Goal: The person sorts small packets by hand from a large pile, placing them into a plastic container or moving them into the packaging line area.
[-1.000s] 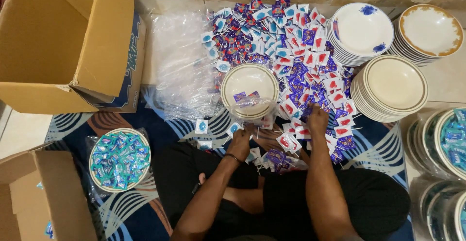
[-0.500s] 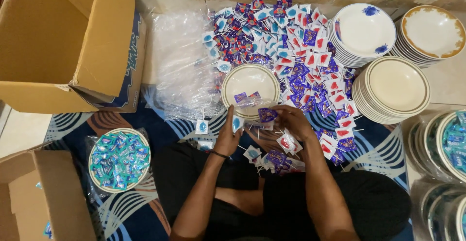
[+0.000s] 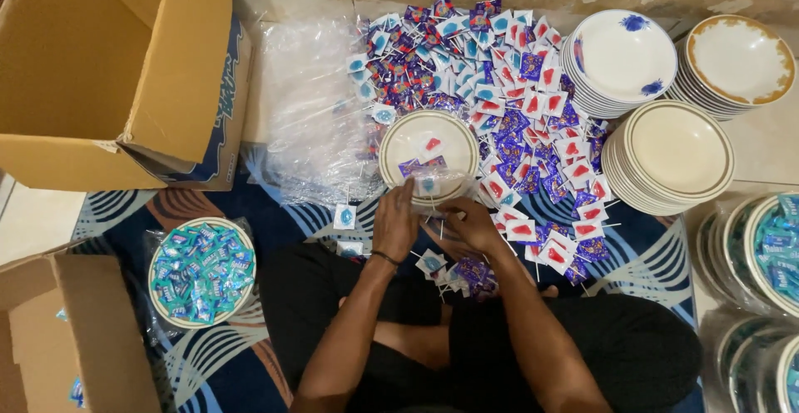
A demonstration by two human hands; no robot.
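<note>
A cream plate (image 3: pixel 414 137) with a few wrapped candies on it sits on the floor mat in front of me. My left hand (image 3: pixel 394 223) is at the plate's near rim, fingers pinched on a small blue-and-white wrapped candy (image 3: pixel 427 185). My right hand (image 3: pixel 473 223) is right beside it, fingers curled around candy sticks and wrappers. A big heap of red, blue and purple wrapped candies (image 3: pixel 508 105) spreads behind and to the right of the plate. More candies (image 3: pixel 466 271) lie loose by my lap.
Three stacks of plates (image 3: pixel 620 55) (image 3: pixel 736 55) (image 3: pixel 676 153) stand at the right. An open cardboard box (image 3: pixel 108 72) is at the left, another box (image 3: pixel 66 330) at the lower left. A wrapped plate of teal candies (image 3: pixel 200 270) and more filled plates (image 3: pixel 770 251) flank me. Clear plastic (image 3: pixel 308 105) lies behind.
Both hands moved forward from the loose candies by my lap to the near rim of the cream plate, bringing candies with them.
</note>
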